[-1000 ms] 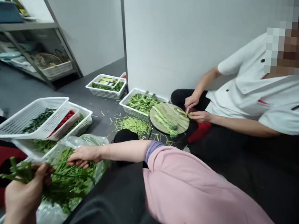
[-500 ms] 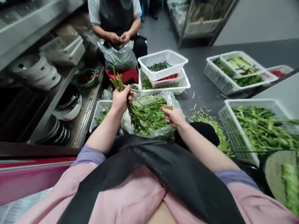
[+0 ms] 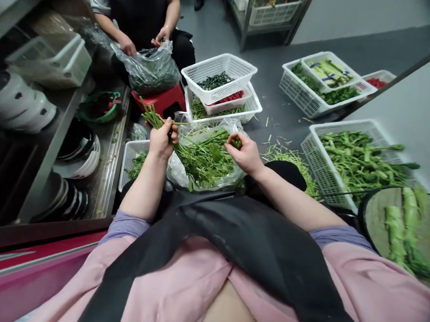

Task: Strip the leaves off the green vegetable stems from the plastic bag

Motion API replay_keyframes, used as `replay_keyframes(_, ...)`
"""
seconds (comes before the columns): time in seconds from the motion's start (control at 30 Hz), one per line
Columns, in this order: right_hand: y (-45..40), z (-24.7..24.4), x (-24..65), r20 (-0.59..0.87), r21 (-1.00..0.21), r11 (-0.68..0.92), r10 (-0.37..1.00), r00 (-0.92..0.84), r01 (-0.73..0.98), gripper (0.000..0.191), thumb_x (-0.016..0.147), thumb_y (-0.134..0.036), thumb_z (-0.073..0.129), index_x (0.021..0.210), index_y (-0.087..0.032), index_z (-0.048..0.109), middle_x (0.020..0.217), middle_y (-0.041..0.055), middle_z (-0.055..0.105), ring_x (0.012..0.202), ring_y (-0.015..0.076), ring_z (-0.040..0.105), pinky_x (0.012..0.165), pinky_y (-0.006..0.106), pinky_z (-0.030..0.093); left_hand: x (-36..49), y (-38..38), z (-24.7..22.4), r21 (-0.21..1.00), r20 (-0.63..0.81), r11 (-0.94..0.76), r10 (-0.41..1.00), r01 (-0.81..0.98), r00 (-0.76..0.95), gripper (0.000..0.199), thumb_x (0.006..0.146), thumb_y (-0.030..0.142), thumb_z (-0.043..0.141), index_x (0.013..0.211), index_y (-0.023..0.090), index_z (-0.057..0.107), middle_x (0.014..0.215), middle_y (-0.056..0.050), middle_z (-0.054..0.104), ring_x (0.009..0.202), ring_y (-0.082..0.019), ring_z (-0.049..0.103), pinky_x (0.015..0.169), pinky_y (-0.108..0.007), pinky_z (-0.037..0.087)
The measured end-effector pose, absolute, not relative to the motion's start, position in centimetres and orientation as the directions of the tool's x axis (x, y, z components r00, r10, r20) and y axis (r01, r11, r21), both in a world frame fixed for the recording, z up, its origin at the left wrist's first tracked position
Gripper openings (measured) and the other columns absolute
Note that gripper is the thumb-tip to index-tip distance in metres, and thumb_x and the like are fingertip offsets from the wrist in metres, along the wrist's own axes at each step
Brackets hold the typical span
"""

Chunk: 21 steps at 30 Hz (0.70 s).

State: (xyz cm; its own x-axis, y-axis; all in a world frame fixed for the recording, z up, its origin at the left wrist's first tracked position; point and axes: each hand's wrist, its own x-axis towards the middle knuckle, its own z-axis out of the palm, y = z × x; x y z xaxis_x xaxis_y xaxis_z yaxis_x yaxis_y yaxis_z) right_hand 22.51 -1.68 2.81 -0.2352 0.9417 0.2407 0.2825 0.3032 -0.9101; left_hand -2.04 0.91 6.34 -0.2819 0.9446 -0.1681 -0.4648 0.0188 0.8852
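My left hand (image 3: 161, 139) is closed around a bunch of leafy green herb stems (image 3: 152, 116). The cut ends stick up at the upper left; the leafy end slants down right over an opened clear plastic bag (image 3: 174, 171). More leafy greens (image 3: 217, 156) fill that bag, in front of my lap. At the bag's right edge, my right hand (image 3: 248, 156) has its fingers curled into a loop. Something dark green shows inside the loop, too small to name.
Beyond the bag are stacked white baskets (image 3: 220, 91) with green and red vegetables. A co-worker's hands (image 3: 161, 36) work at another plastic bag (image 3: 153, 69) on a red stool (image 3: 163, 100). Trimmings (image 3: 293, 159) and a basket of stalks (image 3: 313, 161) lie right; metal shelving (image 3: 103, 192) stands left.
The view has tipped and shifted, so the surroundings sit higher and farther left. My right fingers have curled tighter, and the left still grips the bunch. The co-worker's hands have moved apart.
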Motion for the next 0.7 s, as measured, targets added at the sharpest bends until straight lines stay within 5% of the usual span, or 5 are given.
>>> replay_keyframes(0.1,-2.6,2.2,22.4,0.419,-0.703,0.532,0.846,-0.329,0.472,0.019,0.084,-0.035,0.057,0.087,-0.017,0.062,0.086,0.0086,0.064,0.081,0.02,0.059,0.075,0.032,0.046,-1.9,1.1,6.4,0.88,-0.186,0.033,0.942,-0.474,-0.279,0.032,0.073,0.031,0.078,0.067,0.016,0.05,0.053,0.004,0.055,0.034,-0.003,0.041,0.033,-0.016,0.025)
replay_keyframes(0.2,-2.9,1.0,21.8,0.359,-0.581,0.575,0.817,-0.452,0.576,0.019,0.086,-0.031,0.054,0.088,-0.016,0.065,0.087,0.0112,0.065,0.081,0.0214,0.06,0.073,0.032,0.045,-1.6,1.1,6.5,0.88,-0.186,0.031,0.941,-0.474,-0.284,0.033,0.073,0.031,0.078,0.066,0.016,0.05,0.052,0.004,0.054,0.034,-0.003,0.041,0.033,-0.016,0.025)
replay_keyframes(0.33,-2.7,0.1,21.0,0.304,-0.702,0.515,0.841,-0.447,0.492,0.017,0.083,-0.024,0.05,0.083,-0.015,0.065,0.082,0.0092,0.064,0.079,0.0192,0.058,0.075,0.031,0.044,-1.4,0.9,6.6,0.894,-0.165,0.011,0.938,-0.448,-0.305,0.033,0.074,0.031,0.077,0.066,0.016,0.049,0.052,0.005,0.054,0.034,-0.004,0.041,0.033,-0.017,0.025)
replay_keyframes(0.5,-2.8,0.5,20.8,-0.07,-0.995,-0.035,0.901,-0.429,0.09,0.02,0.078,-0.033,0.052,0.069,-0.016,0.058,0.061,-0.0006,0.05,0.056,0.0102,0.043,0.053,0.023,0.035,-1.5,0.8,6.4,0.913,-0.139,-0.011,0.932,-0.408,-0.335,0.033,0.074,0.032,0.077,0.069,0.017,0.048,0.052,0.004,0.056,0.034,-0.004,0.042,0.033,-0.017,0.026)
replay_keyframes(0.7,-2.0,0.5,21.1,-0.379,-0.727,-0.612,0.735,-0.562,-0.311,0.017,0.074,-0.028,0.053,0.066,-0.018,0.043,0.053,-0.0071,0.033,0.04,0.0041,0.02,0.035,0.018,0.015,-0.8,0.6,6.4,0.926,-0.119,-0.018,0.933,-0.376,-0.339,0.033,0.074,0.032,0.077,0.071,0.018,0.047,0.052,0.005,0.056,0.034,-0.006,0.043,0.032,-0.017,0.026)
